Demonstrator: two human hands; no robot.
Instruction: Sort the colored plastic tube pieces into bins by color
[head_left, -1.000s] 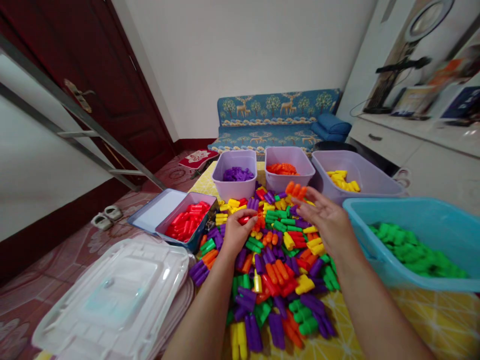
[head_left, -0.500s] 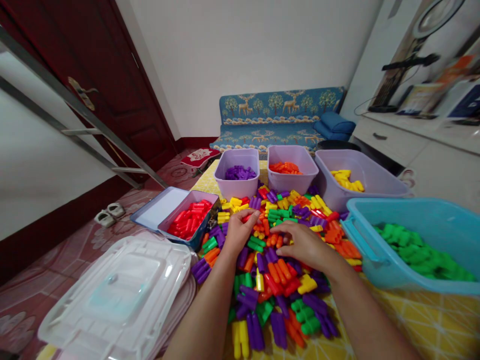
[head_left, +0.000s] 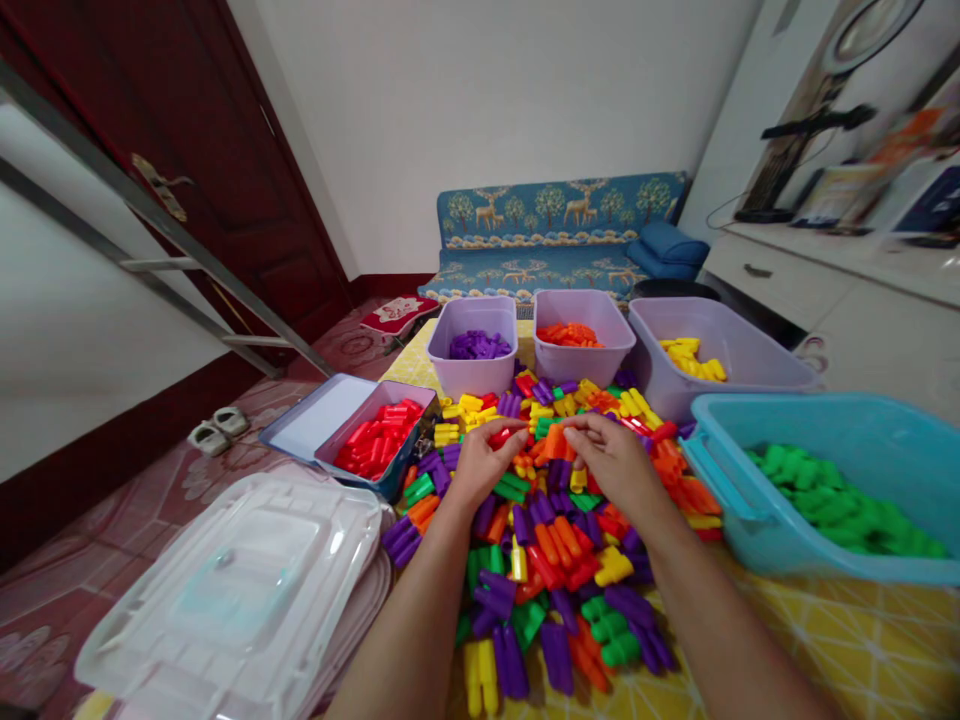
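Over the middle of a mixed heap of plastic toy blocks, my left hand [head_left: 484,462] has its thumb and fingers closed around a red block [head_left: 505,437], mostly hidden by the fingers. Just to its right, my right hand [head_left: 615,462] pinches an orange block [head_left: 555,443] at its fingertips. Beneath both hands lie loose purple, green, yellow, red and orange blocks, among them a yellow block [head_left: 615,567] and a green block [head_left: 613,632] closer to me.
Purple blocks lie in a lilac bin [head_left: 472,378]; orange ones fill part of another bin [head_left: 585,368]. A wider bin [head_left: 667,375] has yellow blocks, a blue tub [head_left: 825,560] green ones. Left stand an open box [head_left: 390,482] of red blocks and stacked clear lids [head_left: 315,600].
My right hand has moved up and away from me, and an orange block is now in its fingertips. My left hand stays in nearly the same place with the red block.
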